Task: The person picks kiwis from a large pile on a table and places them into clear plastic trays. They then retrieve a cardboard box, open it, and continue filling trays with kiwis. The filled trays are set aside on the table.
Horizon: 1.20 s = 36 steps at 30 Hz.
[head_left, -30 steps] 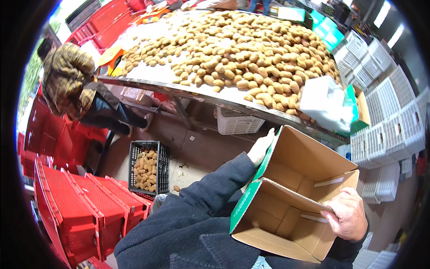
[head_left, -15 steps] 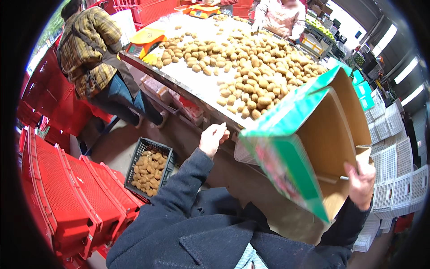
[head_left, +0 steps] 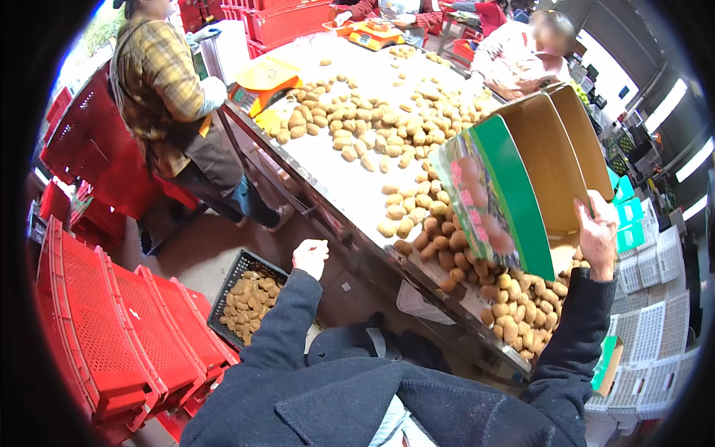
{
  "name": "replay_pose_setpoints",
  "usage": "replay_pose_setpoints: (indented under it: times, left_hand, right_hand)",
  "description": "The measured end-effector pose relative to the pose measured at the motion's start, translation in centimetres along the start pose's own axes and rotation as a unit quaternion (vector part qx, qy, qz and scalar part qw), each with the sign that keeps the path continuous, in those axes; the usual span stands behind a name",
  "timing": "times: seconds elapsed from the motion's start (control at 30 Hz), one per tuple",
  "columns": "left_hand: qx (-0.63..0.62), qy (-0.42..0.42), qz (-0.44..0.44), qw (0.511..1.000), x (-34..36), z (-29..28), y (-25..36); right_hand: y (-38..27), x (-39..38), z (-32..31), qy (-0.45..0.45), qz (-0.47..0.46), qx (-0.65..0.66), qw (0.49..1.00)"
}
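My right hand (head_left: 598, 232) grips the edge of a cardboard box (head_left: 521, 201), green and printed outside, brown inside. The box is tilted over the table's right side, its open side facing right. Many kiwifruit (head_left: 525, 309) lie below and in front of it on the table (head_left: 350, 179). Out past the table's near edge, my left hand (head_left: 311, 258) hangs in the air with its fingers curled closed; what is inside them, if anything, is hidden. Nearest to it is a black crate (head_left: 232, 277) of kiwifruit on the floor.
Red crates (head_left: 141, 328) stack along the left, white crates (head_left: 655, 305) on the right. A person in a plaid shirt (head_left: 160, 82) stands at the table's left, beside an orange scale (head_left: 264, 78). Another person (head_left: 521, 56) and more people are across the table.
My right hand and the box have moved up and away, farther over the table, uncovering kiwifruit at the near right. My left hand is lower and farther left. The plaid-shirted person has turned toward the table.
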State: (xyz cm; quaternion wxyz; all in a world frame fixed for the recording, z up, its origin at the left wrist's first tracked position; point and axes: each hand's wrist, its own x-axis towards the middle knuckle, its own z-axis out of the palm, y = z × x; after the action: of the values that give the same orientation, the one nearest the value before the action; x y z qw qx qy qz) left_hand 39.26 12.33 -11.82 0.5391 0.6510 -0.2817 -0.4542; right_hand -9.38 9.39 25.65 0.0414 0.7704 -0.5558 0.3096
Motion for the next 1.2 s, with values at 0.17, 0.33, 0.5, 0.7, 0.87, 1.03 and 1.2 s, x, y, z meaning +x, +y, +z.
replay_pose_setpoints:
  times: [0.17, 0.33, 0.5, 0.7, 0.87, 1.03, 1.2]
  left_hand:
    - [0.069, 0.082, 0.019, 0.994, 4.9, -0.9, -0.9]
    - [0.149, 0.156, 0.031, 0.976, 10.5, 0.1, 1.0]
    - [0.277, 0.15, 0.021, 0.949, 18.5, 0.0, 3.3]
    - [0.218, 0.179, -0.055, 0.958, 27.5, 1.2, 3.4]
    - [0.188, 0.217, -0.118, 0.95, 32.9, -0.4, 1.5]
    - [0.173, 0.152, 0.161, 0.96, 35.4, -1.1, 0.8]
    - [0.115, 0.179, 0.02, 0.977, 32.5, -0.1, 7.3]
  right_hand:
    - [2.5, 8.5, 5.1, 0.049, 0.003, -0.015, 0.999]
    - [4.3, 15.3, 9.4, 0.062, -0.003, -0.015, 0.998]
    - [4.7, 21.7, 14.9, 0.054, -0.014, -0.069, 0.996]
    - [3.0, 32.5, 25.7, 0.054, -0.026, -0.141, 0.988]
    - [0.6, 42.8, 37.9, -0.02, 0.012, -0.211, 0.977]
    - [-1.1, 50.0, 48.8, -0.058, 0.037, -0.213, 0.975]
    - [-2.1, 55.2, 56.9, -0.079, 0.008, -0.206, 0.975]
